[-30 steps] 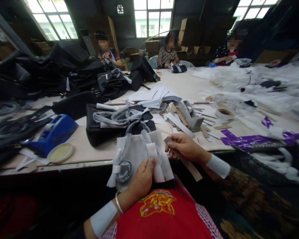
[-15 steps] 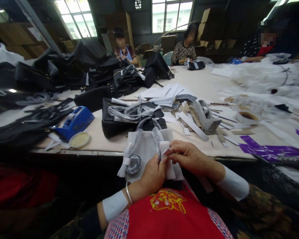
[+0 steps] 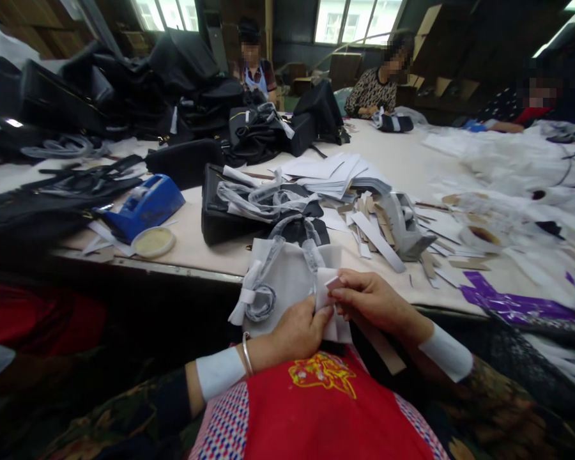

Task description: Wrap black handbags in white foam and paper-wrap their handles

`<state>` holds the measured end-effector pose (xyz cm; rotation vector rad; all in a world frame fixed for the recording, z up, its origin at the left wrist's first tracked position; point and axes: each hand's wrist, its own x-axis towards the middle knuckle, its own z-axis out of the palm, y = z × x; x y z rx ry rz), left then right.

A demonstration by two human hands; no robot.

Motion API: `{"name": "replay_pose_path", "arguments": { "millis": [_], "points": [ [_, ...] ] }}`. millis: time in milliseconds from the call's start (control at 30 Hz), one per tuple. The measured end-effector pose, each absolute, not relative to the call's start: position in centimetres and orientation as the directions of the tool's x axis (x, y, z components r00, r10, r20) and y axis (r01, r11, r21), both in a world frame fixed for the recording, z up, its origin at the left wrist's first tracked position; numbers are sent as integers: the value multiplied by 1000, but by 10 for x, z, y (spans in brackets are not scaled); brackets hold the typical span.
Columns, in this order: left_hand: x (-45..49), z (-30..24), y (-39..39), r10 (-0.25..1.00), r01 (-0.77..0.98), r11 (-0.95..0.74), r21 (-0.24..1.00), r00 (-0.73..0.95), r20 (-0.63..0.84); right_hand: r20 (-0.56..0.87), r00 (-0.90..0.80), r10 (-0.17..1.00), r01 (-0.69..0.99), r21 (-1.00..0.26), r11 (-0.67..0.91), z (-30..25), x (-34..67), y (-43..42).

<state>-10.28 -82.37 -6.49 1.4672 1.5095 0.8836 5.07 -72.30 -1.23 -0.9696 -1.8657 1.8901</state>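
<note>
The long beige counter (image 3: pixel 402 160) carries a heap of black bags (image 3: pixel 124 96) at 10 o'clock and a stack of white paper sheets (image 3: pixel 335 176) at 12 o'clock. Against its near edge, in the middle of the view, leans the handbag covered in white-grey soft wrapping (image 3: pixel 287 281). A black leather handbag (image 3: pixel 220 217) lies at 11 o'clock from it, a blue tape dispenser (image 3: pixel 146 204) at 10 o'clock and a grey tape dispenser (image 3: pixel 402 227) at 2 o'clock.

The body and both handles look already wrapped, and a rolled strap is bound at the 8 o'clock side. Only the folded flap at the 4 o'clock corner seems unfinished.

There the left hand (image 3: pixel 297 332) has its grip closed on the wrapping. The right hand (image 3: pixel 368 300) pinches a small pale tab (image 3: pixel 334 282) against the flap. A brown paper strip (image 3: pixel 381 348) hangs under it.
</note>
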Motion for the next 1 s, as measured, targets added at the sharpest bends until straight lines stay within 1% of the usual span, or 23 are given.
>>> {"name": "replay_pose_path", "arguments": {
  "millis": [67, 133, 267, 333, 467, 567, 633, 700, 767, 833, 900, 933, 1000],
  "points": [
    [-104, -68, -823, 993, 341, 110, 934, 5, -119, -284, -698, 657, 261, -956, -137, -11, 53, -722],
    [-105, -70, -823, 988, 261, 153, 953, -10, -156, -303, -663, 684, 304, -945, -124, -12, 58, -720],
    [-108, -71, -826, 982, 83, 185, 979, 15, -187, -295, -635, 714, 416, -909, -5, -15, 72, -716],
    [-111, -73, -829, 979, 43, 202, 978, 28, -203, -286, -644, 709, 473, -878, 75, -16, 76, -716],
    [-115, -78, -834, 970, 37, 244, 969, 5, -244, -207, -710, 673, 521, -798, 304, -14, 73, -717],
    [-116, -82, -837, 968, 59, 251, 966, -15, -251, -116, -722, 682, 556, -683, 473, -12, 63, -718],
    [-116, -83, -837, 970, 95, 243, 965, -21, -242, -81, -734, 674, 570, -612, 548, -13, 55, -718],
    [-114, -83, -837, 975, 136, 221, 966, -23, -219, -66, -754, 653, 556, -594, 581, -17, 47, -717],
    [-112, -82, -836, 981, 178, 196, 964, -36, -193, -62, -769, 636, 512, -656, 554, -23, 41, -715],
    [-109, -80, -834, 985, 236, 171, 957, -52, -164, -85, -779, 622, 439, -782, 442, -31, 38, -713],
    [-107, -77, -833, 991, 299, 134, 945, -59, -121, -138, -793, 593, 353, -898, 263, -37, 41, -712],
    [-106, -76, -832, 994, 325, 112, 939, -56, -99, -169, -801, 574, 315, -935, 164, -38, 43, -713],
    [-104, -73, -830, 997, 362, 75, 929, -44, -63, -228, -818, 528, 251, -968, -29, -38, 50, -715]
  ]
}}
